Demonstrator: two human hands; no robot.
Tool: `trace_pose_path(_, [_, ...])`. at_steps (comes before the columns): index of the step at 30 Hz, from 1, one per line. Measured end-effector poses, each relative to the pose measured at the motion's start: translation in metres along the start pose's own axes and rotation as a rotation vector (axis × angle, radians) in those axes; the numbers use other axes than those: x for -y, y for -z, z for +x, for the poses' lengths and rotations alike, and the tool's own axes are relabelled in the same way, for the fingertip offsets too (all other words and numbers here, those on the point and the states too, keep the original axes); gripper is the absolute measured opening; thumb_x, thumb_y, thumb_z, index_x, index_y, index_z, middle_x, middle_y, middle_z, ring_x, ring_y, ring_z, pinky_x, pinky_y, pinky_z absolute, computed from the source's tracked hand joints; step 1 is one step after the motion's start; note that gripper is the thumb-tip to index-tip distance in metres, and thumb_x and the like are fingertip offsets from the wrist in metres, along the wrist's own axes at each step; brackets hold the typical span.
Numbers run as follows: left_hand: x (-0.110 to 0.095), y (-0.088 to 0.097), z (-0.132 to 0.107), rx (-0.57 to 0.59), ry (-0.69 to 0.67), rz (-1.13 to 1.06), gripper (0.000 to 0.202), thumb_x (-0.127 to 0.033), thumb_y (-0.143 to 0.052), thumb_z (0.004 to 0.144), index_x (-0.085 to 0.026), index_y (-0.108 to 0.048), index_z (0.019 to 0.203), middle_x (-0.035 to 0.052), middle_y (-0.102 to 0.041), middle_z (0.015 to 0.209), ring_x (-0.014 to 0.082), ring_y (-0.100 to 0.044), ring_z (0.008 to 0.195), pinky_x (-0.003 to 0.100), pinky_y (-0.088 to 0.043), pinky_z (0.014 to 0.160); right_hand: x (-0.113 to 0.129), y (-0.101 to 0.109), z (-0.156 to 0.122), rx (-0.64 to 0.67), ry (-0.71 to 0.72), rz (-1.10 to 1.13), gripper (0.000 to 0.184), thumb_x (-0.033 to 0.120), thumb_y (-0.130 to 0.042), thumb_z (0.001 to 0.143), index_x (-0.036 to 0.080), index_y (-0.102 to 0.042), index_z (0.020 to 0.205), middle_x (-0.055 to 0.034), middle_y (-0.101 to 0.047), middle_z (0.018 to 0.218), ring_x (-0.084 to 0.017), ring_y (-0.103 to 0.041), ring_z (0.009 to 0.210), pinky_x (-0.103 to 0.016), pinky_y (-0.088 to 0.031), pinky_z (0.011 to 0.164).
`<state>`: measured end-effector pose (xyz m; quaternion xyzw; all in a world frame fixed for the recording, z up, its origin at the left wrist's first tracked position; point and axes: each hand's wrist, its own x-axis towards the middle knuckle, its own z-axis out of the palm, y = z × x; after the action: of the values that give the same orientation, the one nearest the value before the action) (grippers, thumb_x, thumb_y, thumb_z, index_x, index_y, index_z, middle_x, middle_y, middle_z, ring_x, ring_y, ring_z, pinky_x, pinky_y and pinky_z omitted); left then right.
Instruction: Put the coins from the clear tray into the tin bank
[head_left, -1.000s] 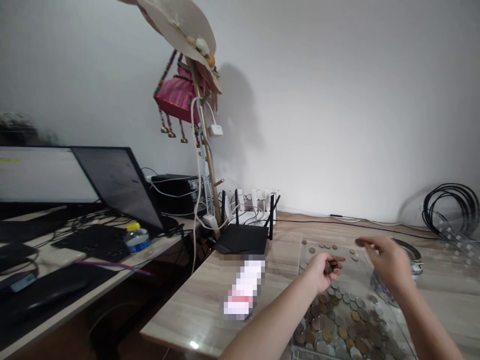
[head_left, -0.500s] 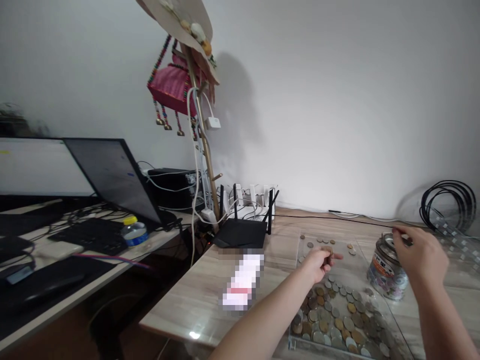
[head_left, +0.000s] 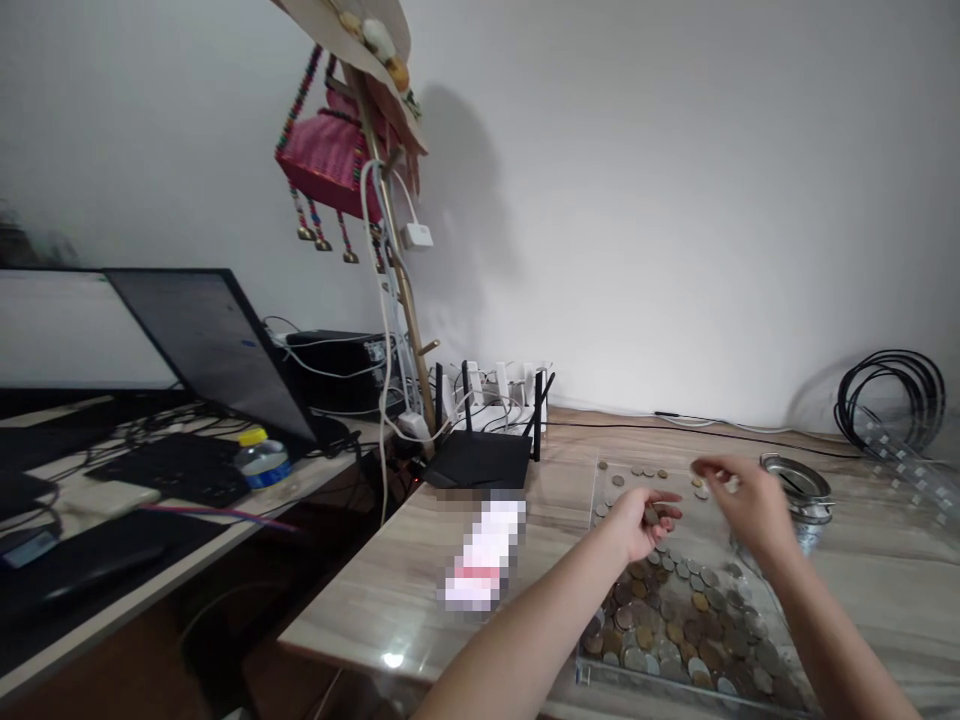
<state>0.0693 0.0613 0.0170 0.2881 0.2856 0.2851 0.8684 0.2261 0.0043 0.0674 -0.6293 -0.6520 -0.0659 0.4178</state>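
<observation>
My left hand (head_left: pixel 641 522) hovers over a clear flat tray (head_left: pixel 609 468) and is curled round a few coins. Many mixed coins (head_left: pixel 679 630) lie in a heap in the tray's near half, and a few loose ones (head_left: pixel 645 472) lie at its far end. My right hand (head_left: pixel 746 505) is above the tray's far right part, fingers bent and pinched together; what they hold, if anything, is too blurred to name. Just right of that hand stands a round tin can (head_left: pixel 802 500) with a slotted lid.
A black router (head_left: pixel 480 455) and a white power strip stand behind the tray. A coil of black cable (head_left: pixel 892 395) lies at the far right. Left, a second desk carries a laptop (head_left: pixel 202 350), a monitor, a small bottle (head_left: pixel 260 458). A stand holds a hat and pink bag (head_left: pixel 330 155).
My right hand has come back left from the can's lid to above the tray's far end. The left hand has stayed in place, still curled. The view has shifted slightly.
</observation>
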Motion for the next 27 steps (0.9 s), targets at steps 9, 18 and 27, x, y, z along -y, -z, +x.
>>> trace_pose_path(9, [0.001, 0.018, 0.019, -0.206, -0.228, -0.213, 0.032, 0.007, -0.034, 0.058, -0.005, -0.048, 0.084, 0.0135, -0.056, 0.075, 0.0203, -0.059, 0.077, 0.031, -0.049, 0.067, -0.073, 0.053, 0.006, -0.067, -0.443, -0.447, 0.028, 0.041, -0.048, 0.062, 0.028, -0.065, 0.079, -0.0061, -0.059, 0.074, -0.018, -0.048, 0.061, -0.026, -0.027, 0.046])
trace_pose_path(18, [0.000, 0.008, 0.011, -0.094, -0.172, -0.011, 0.022, -0.004, -0.038, 0.071, -0.003, -0.049, 0.090, 0.0173, -0.059, 0.078, 0.0182, -0.061, 0.072, 0.023, -0.048, 0.058, -0.033, 0.036, 0.005, -0.420, -0.075, -0.371, 0.031, 0.032, -0.041, 0.073, 0.019, -0.061, 0.093, -0.0070, -0.061, 0.082, -0.018, -0.049, 0.075, -0.029, -0.034, 0.068])
trace_pose_path(27, [0.002, 0.004, 0.007, -0.068, -0.307, 0.309, 0.044, -0.016, -0.052, 0.071, -0.020, -0.041, 0.114, 0.0002, -0.055, 0.066, 0.0060, -0.051, 0.043, 0.013, -0.025, 0.032, 0.003, -0.039, -0.001, 0.521, 0.115, 0.229, 0.030, 0.038, -0.036, 0.074, 0.025, -0.062, 0.083, -0.0010, -0.063, 0.069, -0.017, -0.055, 0.062, -0.029, -0.042, 0.058])
